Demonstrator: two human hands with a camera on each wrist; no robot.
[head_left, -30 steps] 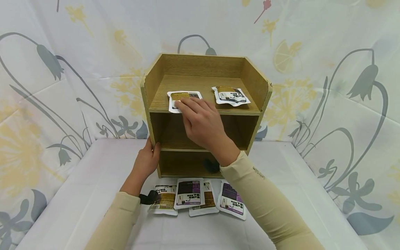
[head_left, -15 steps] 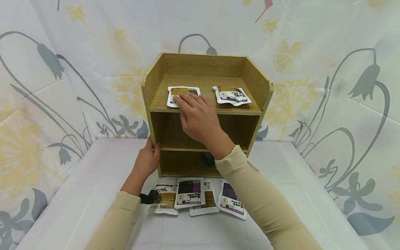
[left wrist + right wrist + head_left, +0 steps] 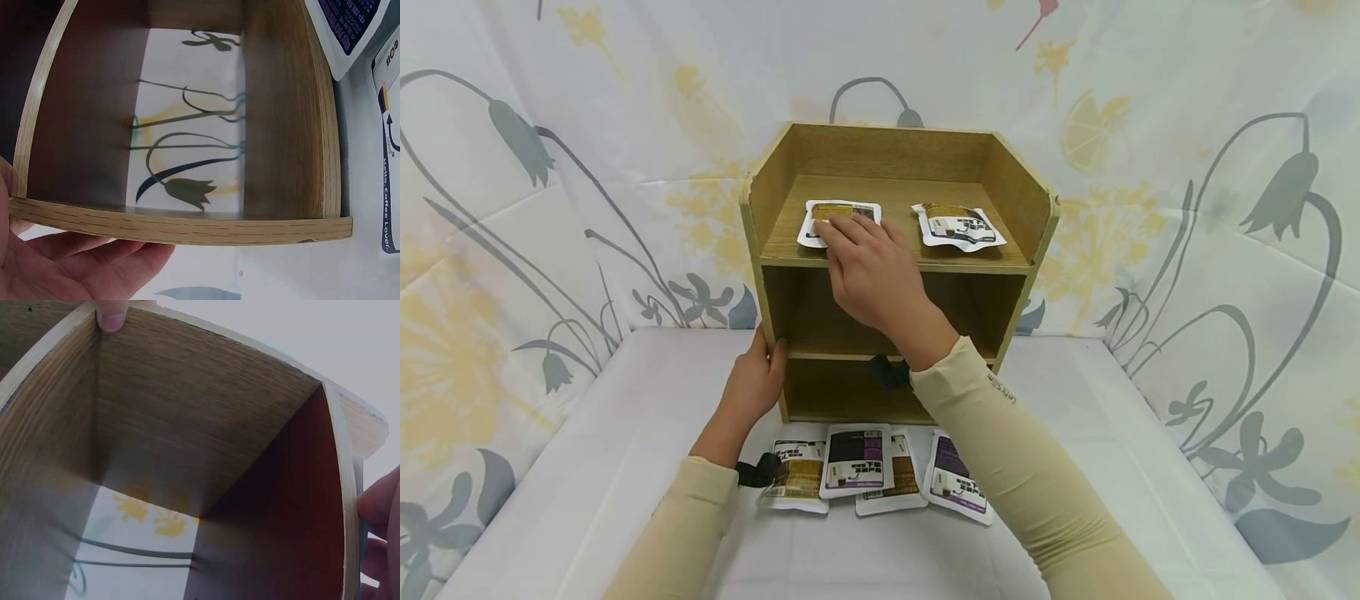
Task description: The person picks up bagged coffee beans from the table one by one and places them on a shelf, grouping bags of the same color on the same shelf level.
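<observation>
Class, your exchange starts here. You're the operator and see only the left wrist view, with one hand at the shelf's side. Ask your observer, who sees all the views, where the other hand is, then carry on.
Observer: The right hand is touching a packet on the top board.
Operator: Is anything else up there?
Observer: Yes, a second packet lies to the right, apart from the first.
Operator: I only glimpse packets beside the shelf. How many show?
Observer: Four packets show on the table, in front of it.
</observation>
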